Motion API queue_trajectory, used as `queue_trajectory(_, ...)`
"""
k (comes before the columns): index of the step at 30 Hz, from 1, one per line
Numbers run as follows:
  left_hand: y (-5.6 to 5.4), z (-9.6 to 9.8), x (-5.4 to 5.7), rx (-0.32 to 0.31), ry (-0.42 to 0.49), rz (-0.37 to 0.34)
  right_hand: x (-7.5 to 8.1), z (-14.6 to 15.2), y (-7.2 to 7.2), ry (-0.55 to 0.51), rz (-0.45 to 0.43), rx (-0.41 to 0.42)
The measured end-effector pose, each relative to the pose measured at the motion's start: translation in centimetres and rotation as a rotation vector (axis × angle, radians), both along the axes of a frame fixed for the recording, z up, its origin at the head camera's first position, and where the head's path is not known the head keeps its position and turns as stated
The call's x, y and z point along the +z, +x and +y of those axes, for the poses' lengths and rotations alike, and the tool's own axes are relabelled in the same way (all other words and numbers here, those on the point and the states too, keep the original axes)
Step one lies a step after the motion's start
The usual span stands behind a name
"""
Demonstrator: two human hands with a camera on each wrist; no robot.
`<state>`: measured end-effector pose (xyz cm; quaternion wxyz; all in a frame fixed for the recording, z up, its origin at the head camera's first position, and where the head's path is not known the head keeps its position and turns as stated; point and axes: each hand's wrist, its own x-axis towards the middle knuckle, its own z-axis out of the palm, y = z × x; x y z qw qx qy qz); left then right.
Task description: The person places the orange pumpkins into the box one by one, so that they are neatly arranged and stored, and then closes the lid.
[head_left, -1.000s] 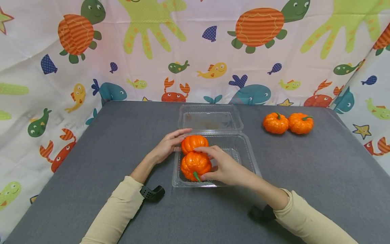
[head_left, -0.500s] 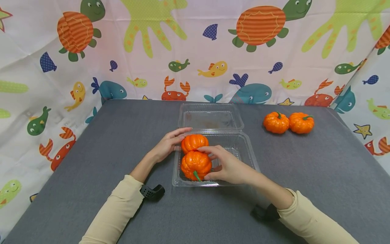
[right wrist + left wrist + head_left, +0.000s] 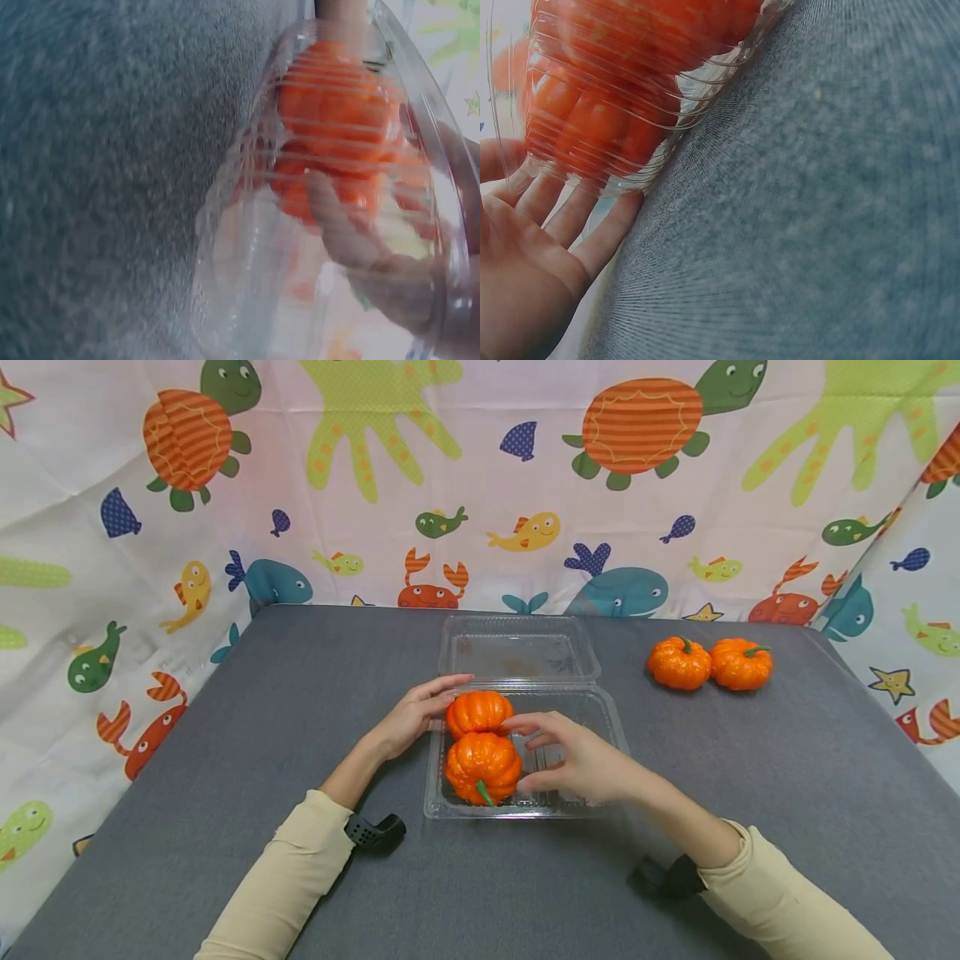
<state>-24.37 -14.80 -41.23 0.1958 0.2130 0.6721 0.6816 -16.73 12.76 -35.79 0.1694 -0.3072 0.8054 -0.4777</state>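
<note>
A clear plastic clamshell container (image 3: 600, 718) lies open, its lid (image 3: 517, 652) folded back. In its left half sit two orange pumpkins: the rear pumpkin (image 3: 478, 712) and, against it, the front pumpkin (image 3: 482, 767) with its green stem toward me. My left hand (image 3: 405, 720) rests at the container's left side; in the left wrist view its extended fingers (image 3: 604, 232) touch the ribbed wall. Just right of the front pumpkin, my right hand (image 3: 581, 760) hovers over the tray, thumb and fingers spread with nothing between them. The right wrist view shows it through the clear wall.
Two more orange pumpkins, a left one (image 3: 678, 663) and a right one (image 3: 741, 664), stand side by side at the back right of the grey table (image 3: 337, 643). A printed sea-animal cloth (image 3: 495, 485) hangs behind the table and along its sides.
My right hand has let go of the front pumpkin and drawn back to the right, its fingers now off it. The left hand and both pumpkins in the container have stayed in place.
</note>
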Motion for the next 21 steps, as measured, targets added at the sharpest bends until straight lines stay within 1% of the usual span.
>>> queue_trajectory(4, 0.1, 0.0, 0.1, 0.007, -0.006, -0.005, 0.1, 0.7, -0.5, 0.007, -0.004, -0.008)
queue_trajectory(11, 0.2, 0.0, 0.1, 0.013, -0.003, -0.017, 0.4, 1.7, -1.1, -0.026, -0.062, -0.034)
queue_trajectory(14, 0.1, 0.0, 0.1, 0.013, -0.001, -0.016, 0.6, 2.2, -1.2, -0.061, -0.12, -0.053)
queue_trajectory(18, 0.1, 0.0, 0.0, 0.009, 0.0, -0.013, 0.6, 2.8, -1.5, -0.134, -0.202, -0.064)
queue_trajectory(21, 0.1, 0.0, 0.0, 0.009, 0.001, -0.012, 0.6, 3.2, -1.6, -0.157, -0.227, -0.078)
